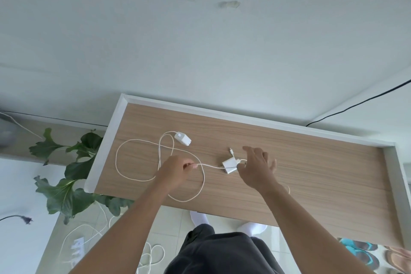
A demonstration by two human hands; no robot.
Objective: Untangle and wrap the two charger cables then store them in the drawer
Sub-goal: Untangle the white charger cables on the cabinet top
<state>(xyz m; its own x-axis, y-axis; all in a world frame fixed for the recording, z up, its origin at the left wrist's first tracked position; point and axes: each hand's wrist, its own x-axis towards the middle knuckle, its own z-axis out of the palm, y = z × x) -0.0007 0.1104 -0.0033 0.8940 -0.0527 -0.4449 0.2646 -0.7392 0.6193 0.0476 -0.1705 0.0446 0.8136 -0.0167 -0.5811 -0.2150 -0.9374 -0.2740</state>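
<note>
Pale wood grain fills the tabletop (289,162), rimmed in white along its far and side edges, and I work across it from the left. A leafy plant (66,176) stands just off the left edge. Near the far-left corner I see a white power adapter (182,138); its braided white cable (124,176) runs out from it in wide crossing loops toward the front edge. My left hand (175,172) is closed, pinching this cable between thumb and fingers just right of where the loops cross. From the pinch the cable runs straight on to a second white adapter (230,164) near the middle of the surface, a short plug end (231,151) lying just behind it. My right hand (255,169) hovers spread over that adapter, fingers splayed, fingertips just beside it, gripping nothing I can make out.
</note>
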